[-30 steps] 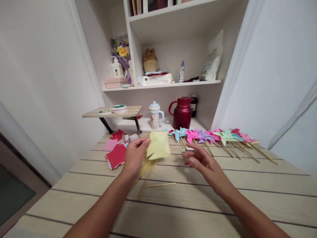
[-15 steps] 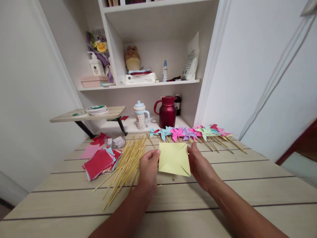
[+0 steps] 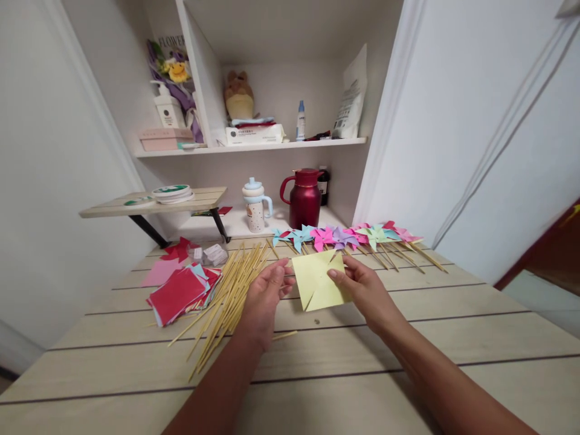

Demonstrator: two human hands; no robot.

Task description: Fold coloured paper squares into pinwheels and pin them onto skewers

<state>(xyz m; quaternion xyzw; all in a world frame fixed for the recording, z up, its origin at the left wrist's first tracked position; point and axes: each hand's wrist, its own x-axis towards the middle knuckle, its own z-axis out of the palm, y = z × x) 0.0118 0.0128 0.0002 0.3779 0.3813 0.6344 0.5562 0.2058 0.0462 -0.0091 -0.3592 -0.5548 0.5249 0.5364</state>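
Observation:
A square of yellow paper (image 3: 317,283), slit inward from its corners, is held up over the table. My right hand (image 3: 365,290) grips its right side, thumb on the front face and fingers behind. Just off the paper's left edge is my left hand (image 3: 267,293), its fingers parted and nothing seen in them. Beside that hand lies a loose pile of thin wooden sticks (image 3: 226,308). Finished paper pinwheels (image 3: 322,237) in several colours lie in a row behind the paper, mounted on sticks.
Left of the sticks are stacked red and blue paper squares (image 3: 177,294) and small clear plastic boxes (image 3: 212,255). A small raised stand (image 3: 109,209) holds round discs. At the back stand a red jug (image 3: 304,199) and a speckled cup (image 3: 256,208), below a shelf (image 3: 254,147).
My left hand has let go of the yellow paper and moved slightly left. My right hand now grips it with the thumb on its face. The paper has turned a little.

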